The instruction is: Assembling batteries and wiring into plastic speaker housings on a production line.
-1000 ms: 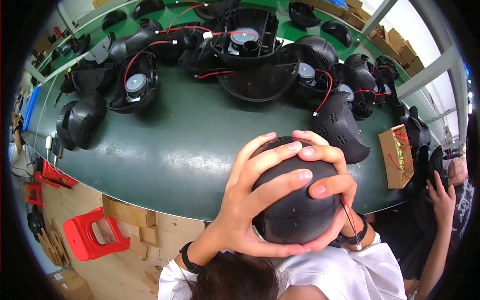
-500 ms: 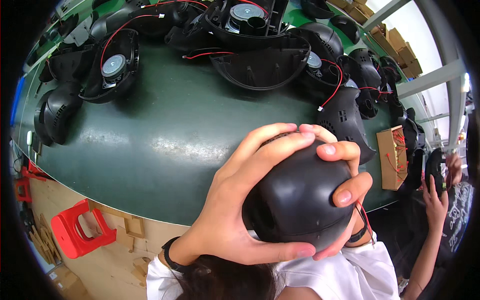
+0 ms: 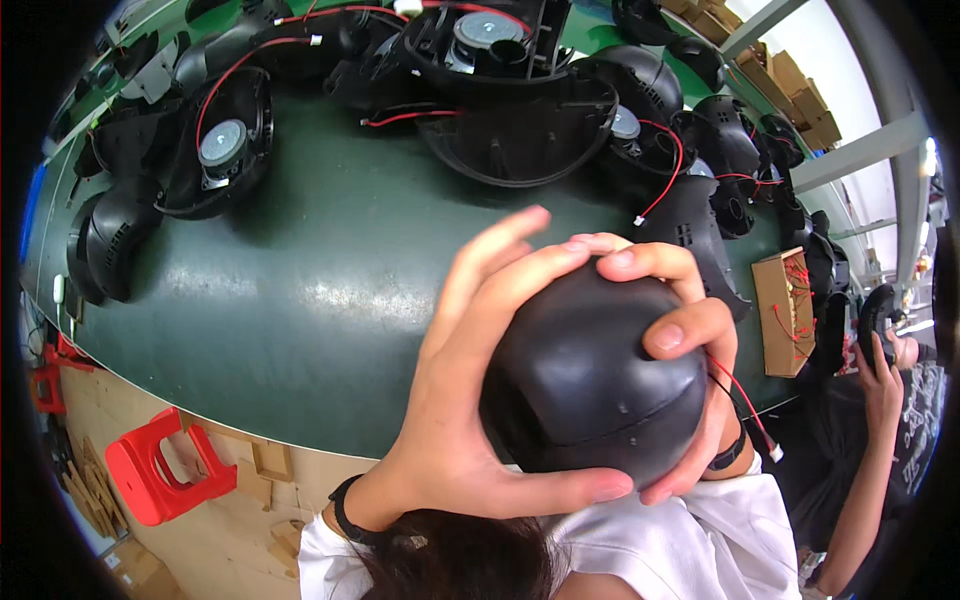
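Both my hands clasp a rounded black plastic speaker housing (image 3: 590, 370) in front of my chest, over the table's near edge. My left hand (image 3: 465, 400) wraps its left side, thumb along the bottom and the index finger lifted off at the top. Around the right side curls my right hand (image 3: 705, 370), its fingertips pressed on the upper face. A seam line runs across the lower part of the housing. A red and black cable (image 3: 738, 385) with a small white plug hangs out on the right. The underside of the housing is hidden.
Black half shells with speaker cones (image 3: 222, 145) and red wires lie along the far side of the green table (image 3: 300, 230). At right stands a cardboard box (image 3: 785, 318) of red wires; beyond it another person's hand (image 3: 880, 385) holds a black part. A red stool (image 3: 150, 470) stands lower left.
The housing has turned slightly in my hands, bringing its seam into clearer view. My left index finger has lifted away, and the cable on the right now swings further out.
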A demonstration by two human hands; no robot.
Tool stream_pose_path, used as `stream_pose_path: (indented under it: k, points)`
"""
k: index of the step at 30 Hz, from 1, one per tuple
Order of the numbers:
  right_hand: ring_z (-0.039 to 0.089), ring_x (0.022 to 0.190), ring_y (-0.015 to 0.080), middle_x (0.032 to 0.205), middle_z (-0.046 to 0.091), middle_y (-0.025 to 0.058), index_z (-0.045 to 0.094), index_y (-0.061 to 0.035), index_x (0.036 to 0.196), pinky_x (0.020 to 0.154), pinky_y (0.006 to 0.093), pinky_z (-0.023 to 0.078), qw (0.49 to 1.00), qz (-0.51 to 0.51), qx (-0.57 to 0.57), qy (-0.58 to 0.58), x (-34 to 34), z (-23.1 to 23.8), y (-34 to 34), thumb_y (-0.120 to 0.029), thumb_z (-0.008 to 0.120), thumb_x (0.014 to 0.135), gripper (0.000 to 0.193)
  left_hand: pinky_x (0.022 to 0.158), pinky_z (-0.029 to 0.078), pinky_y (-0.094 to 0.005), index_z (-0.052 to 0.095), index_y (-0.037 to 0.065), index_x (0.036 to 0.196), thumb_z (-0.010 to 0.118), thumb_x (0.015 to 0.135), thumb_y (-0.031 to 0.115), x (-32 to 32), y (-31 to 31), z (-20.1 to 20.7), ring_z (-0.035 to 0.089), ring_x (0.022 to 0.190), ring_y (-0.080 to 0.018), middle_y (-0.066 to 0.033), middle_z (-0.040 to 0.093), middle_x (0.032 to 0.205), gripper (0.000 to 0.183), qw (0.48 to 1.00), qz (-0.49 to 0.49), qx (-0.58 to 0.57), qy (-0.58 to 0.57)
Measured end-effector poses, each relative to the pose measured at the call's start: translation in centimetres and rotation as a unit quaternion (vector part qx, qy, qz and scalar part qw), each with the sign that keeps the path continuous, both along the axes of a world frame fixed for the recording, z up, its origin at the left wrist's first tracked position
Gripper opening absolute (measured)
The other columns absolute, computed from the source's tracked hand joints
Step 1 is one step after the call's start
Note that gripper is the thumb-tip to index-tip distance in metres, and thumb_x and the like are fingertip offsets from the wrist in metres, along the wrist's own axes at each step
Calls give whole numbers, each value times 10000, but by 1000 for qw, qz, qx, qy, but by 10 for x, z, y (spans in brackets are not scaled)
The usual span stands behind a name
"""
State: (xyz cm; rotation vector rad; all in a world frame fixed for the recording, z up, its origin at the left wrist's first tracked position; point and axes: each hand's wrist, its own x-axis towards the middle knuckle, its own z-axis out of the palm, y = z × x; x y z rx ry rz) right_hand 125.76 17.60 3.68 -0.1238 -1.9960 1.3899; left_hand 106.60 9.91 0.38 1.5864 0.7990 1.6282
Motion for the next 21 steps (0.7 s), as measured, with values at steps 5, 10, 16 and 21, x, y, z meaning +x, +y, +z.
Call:
stream_pose_path:
  k: [5, 10, 16, 21]
  points:
    - [366, 1314, 468, 1366, 396, 282, 530, -92, 1242, 1061, 569, 337, 997, 18, 53, -51, -11, 12, 1, -411, 936, 460, 937, 1114, 277, -411, 335, -113, 1403, 879, 510, 456, -1, -16, 7, 372, 1349, -353, -258, 357, 1451, 1191, 997, 46, -53, 12]
    - [339, 1341, 467, 1399, 354, 312, 504, -26, 1298, 1086, 544, 308, 998, 21, 41, -39, -11, 18, -3, -522, 890, 518, 1002, 1104, 287, -401, 351, -111, 1392, 859, 538, 402, 1, -21, 11, 405, 1320, -333, -251, 397, 1412, 1118, 997, 28, -73, 4]
    - [406, 1284, 498, 1313, 473, 291, 594, -54, 1170, 1073, 607, 275, 988, -68, 140, -2, 3, 33, -4, -503, 783, 679, 691, 1027, 382, -461, 403, -60, 1367, 870, 599, 284, 3, -21, 22, 459, 1244, -419, -275, 445, 1350, 963, 997, 47, -18, 60]
    - [539, 1164, 475, 1142, 635, 250, 662, -3, 1036, 1010, 579, 372, 965, -127, 204, -104, 0, 36, -21, -396, 691, 772, 475, 1015, 375, -440, 438, -36, 1300, 909, 491, 371, 4, -21, 13, 469, 1200, -357, -221, 463, 1267, 1021, 990, 101, 13, 100]
